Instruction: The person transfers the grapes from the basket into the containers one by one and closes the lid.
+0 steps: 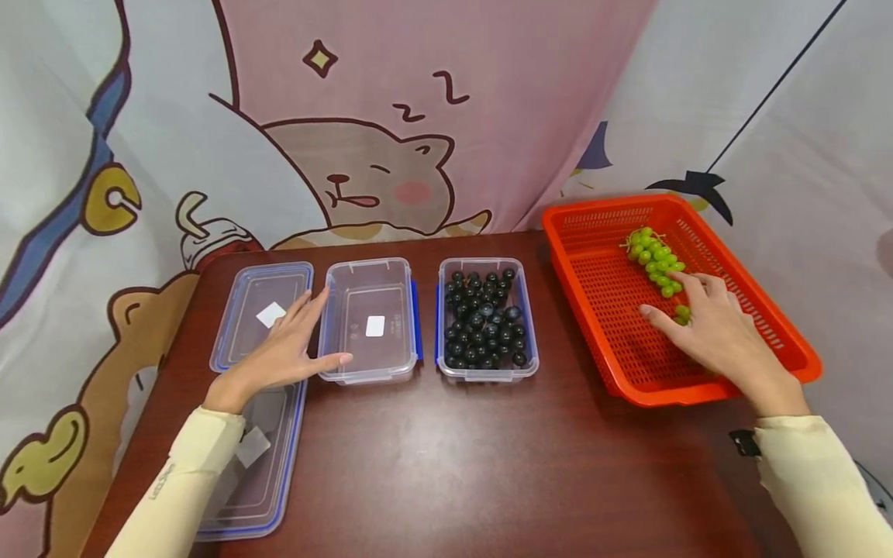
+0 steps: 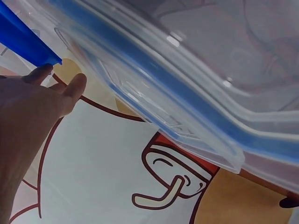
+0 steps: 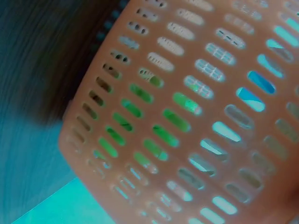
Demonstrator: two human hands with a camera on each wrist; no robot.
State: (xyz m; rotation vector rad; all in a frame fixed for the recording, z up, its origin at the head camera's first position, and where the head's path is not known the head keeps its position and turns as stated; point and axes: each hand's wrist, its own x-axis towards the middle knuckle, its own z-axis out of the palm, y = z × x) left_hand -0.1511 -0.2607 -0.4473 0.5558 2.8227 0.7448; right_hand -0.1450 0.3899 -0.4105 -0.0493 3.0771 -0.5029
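My left hand (image 1: pixel 289 345) is at the left side of a clear plastic container (image 1: pixel 377 298), thumb and fingers spread along its near-left rim. That container has a white label and blue side clips. In the left wrist view the hand (image 2: pixel 44 93) has its fingers near a blue clip (image 2: pixel 25 39). My right hand (image 1: pixel 718 329) reaches into a red slotted basket (image 1: pixel 593 325), thumb apart from the fingers. Its fingertips are at the lower end of a bunch of green grapes (image 1: pixel 652 256); contact is unclear. In the right wrist view the basket wall (image 3: pixel 182 135) hides this hand.
A second clear container (image 1: pixel 526 364) holds many dark grapes (image 1: pixel 484 325), between the other container and the basket. Two clear lids with blue edges lie at the left: a far lid (image 1: pixel 240 302) and a near lid (image 1: pixel 279 465). A printed curtain (image 1: pixel 530 101) hangs behind the brown table (image 1: pixel 453 465).
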